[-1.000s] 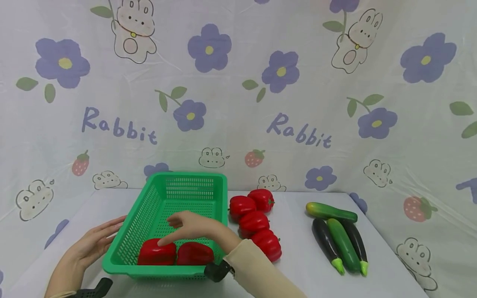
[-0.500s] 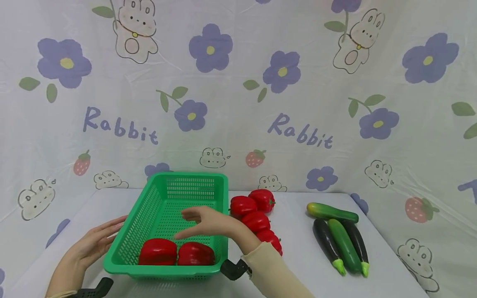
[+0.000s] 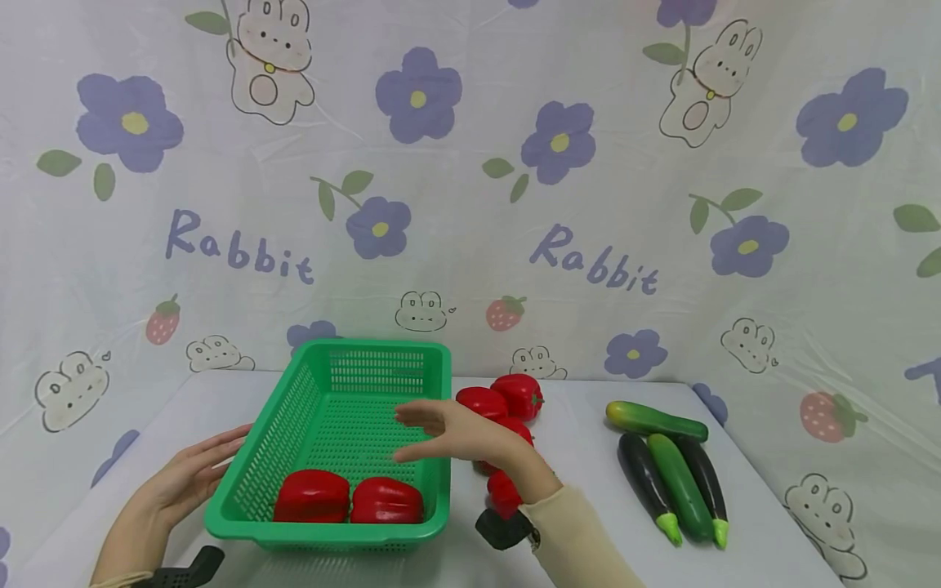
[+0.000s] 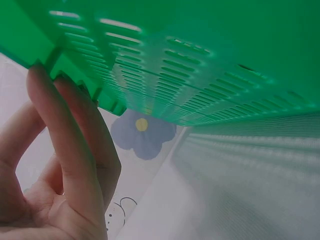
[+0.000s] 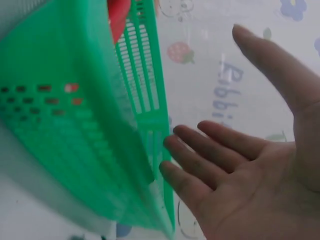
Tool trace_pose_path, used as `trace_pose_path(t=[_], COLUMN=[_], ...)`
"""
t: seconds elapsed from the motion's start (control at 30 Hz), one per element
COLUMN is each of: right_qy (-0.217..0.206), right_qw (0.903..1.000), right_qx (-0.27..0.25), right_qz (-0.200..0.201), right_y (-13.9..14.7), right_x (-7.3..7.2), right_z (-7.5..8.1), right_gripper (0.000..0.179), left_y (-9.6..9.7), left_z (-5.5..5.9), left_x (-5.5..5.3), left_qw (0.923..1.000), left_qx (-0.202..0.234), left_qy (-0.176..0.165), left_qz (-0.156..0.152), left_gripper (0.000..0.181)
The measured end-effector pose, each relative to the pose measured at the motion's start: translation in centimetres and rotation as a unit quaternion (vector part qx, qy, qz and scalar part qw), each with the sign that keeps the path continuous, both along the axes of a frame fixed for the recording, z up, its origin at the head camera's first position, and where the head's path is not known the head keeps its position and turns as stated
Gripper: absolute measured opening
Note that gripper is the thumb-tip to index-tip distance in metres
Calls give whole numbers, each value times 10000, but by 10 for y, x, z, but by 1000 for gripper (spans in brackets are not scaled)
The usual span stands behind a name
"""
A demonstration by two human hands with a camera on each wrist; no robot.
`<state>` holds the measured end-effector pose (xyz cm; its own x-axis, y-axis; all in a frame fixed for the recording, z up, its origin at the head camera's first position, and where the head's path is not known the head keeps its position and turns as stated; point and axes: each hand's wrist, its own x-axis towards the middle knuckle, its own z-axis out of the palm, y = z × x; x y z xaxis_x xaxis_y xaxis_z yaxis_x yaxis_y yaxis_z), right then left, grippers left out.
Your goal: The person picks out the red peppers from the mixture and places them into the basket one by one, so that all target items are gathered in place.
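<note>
A green plastic basket (image 3: 323, 532) stands on the white table, with two red bell peppers, a left one (image 3: 312, 496) and a right one (image 3: 387, 500), lying side by side at its near end. My left hand (image 3: 180, 488) is at the basket's left side. In the left wrist view its fingertips touch the underside of the green rim, the fingers (image 4: 70, 150) fairly straight. Over the basket's right rim hovers my right hand (image 3: 463, 433), holding nothing. The right wrist view shows its palm (image 5: 255, 200) and spread fingers beside the basket wall (image 5: 60, 125).
Right of the basket lie several more red bell peppers (image 3: 519, 396), partly hidden by my right hand and forearm. Farther right are two dark eggplants (image 3: 643, 478), a cucumber-like green vegetable (image 3: 678, 486) and a yellow-tipped one (image 3: 654, 419). A patterned cloth (image 3: 470, 180) hangs behind.
My right hand has moved right and slightly up, away from the left bell pepper in the basket, to the right rim. The left hand has stayed at the basket's left side.
</note>
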<state>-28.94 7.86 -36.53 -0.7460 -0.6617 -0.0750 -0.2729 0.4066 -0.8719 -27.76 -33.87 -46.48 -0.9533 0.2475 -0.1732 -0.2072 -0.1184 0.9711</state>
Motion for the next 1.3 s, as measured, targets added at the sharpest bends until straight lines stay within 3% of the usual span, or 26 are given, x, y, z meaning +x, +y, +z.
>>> trace_pose_path(t=[0.5, 0.73, 1.3], right_qy=[-295, -261, -721], right_qw=[9978, 9988, 9967], right_qx=[-539, -349, -346], right_qz=[246, 214, 169], right_y=[58, 84, 138], right_x=[-12, -19, -25], right_z=[-12, -23, -54], right_gripper=[61, 61, 56], left_y=[-1, -1, -3], left_z=[1, 1, -2], left_x=[0, 0, 0], left_qw=[10000, 9999, 9995], left_qx=[-24, 67, 225], left_qy=[-36, 8, 60], left_qz=[2, -89, -215], left_gripper=[29, 31, 34])
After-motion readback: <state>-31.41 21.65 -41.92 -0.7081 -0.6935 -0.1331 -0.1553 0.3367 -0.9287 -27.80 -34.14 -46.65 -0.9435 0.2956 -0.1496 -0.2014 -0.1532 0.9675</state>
